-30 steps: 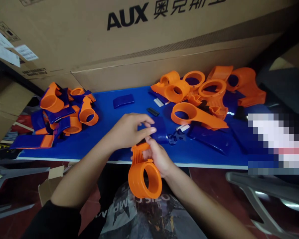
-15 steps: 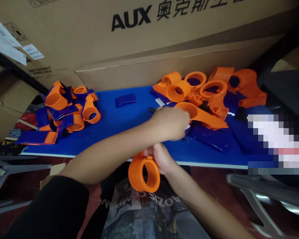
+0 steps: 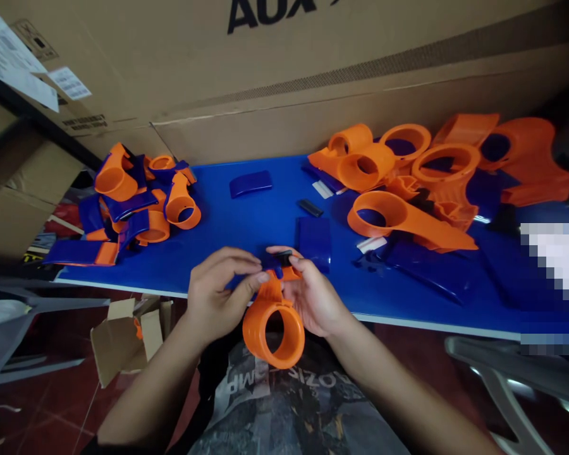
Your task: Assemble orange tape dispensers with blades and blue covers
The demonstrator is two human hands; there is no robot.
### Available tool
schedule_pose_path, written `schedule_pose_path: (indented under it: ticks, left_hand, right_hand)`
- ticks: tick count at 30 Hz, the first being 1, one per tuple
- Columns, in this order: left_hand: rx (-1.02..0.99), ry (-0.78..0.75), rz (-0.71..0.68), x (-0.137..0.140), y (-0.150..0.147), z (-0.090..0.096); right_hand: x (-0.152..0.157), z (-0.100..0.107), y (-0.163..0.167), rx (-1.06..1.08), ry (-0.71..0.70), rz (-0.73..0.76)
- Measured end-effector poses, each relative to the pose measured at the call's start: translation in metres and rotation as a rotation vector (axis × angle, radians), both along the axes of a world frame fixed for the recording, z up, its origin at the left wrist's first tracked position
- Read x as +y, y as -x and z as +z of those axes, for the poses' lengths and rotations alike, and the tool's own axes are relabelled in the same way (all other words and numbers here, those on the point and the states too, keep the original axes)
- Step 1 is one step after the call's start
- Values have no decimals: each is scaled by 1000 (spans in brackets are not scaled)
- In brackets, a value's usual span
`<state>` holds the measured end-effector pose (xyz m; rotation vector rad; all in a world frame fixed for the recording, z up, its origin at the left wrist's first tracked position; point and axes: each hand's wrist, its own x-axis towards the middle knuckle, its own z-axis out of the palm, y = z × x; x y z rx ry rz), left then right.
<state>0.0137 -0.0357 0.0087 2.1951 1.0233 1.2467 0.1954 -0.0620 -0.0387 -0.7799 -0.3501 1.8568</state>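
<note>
An orange tape dispenser frame [image 3: 274, 335] with a round ring hangs ring-down in front of my body. My right hand [image 3: 317, 297] is closed around its upper part, and a small black piece [image 3: 283, 256] shows by the right thumb and fingertips. My left hand [image 3: 220, 291] pinches with thumb and fingertips at the frame's upper end, on a small dark-blue piece [image 3: 274, 265]. Part of that piece is hidden by the fingers, so I cannot tell whether it is seated on the frame. A blue cover [image 3: 314, 243] lies just beyond my right hand.
Blue-and-orange tape dispensers [image 3: 154, 202] are heaped at the table's left. More orange frames [image 3: 384, 212] pile up on the right, near white strips [image 3: 372, 244] and a black strip [image 3: 310, 207]. Another blue cover [image 3: 250, 184] lies mid-table. Behind stands a large carton [image 3: 246, 82].
My left hand has come back from the right-hand pile to the orange frame, bringing a small dark-blue piece. My right hand stays on the frame. The view has shifted slightly.
</note>
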Motion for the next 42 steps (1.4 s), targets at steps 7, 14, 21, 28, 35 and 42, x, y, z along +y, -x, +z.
schedule_pose_path:
  ticks: [7, 14, 21, 28, 35, 42]
  left_hand:
    - [-53, 23, 0, -12, 10, -13]
    - [33, -20, -57, -8, 10, -15]
    - [107, 76, -104, -7, -2, -10]
    - [226, 252, -175, 2, -6, -1]
    - [273, 245, -269, 2, 10, 7]
    - [237, 26, -301, -3, 17, 6]
  right_hand:
    - [-1, 3, 1, -73, 21, 38]
    - [-2, -2, 2, 7, 24, 42]
    - [-1, -6, 0, 53, 2, 44]
    - [-2, -2, 2, -21, 9, 24]
    - [-3, -2, 4, -77, -30, 5]
    - [-3, -1, 2, -64, -11, 3]
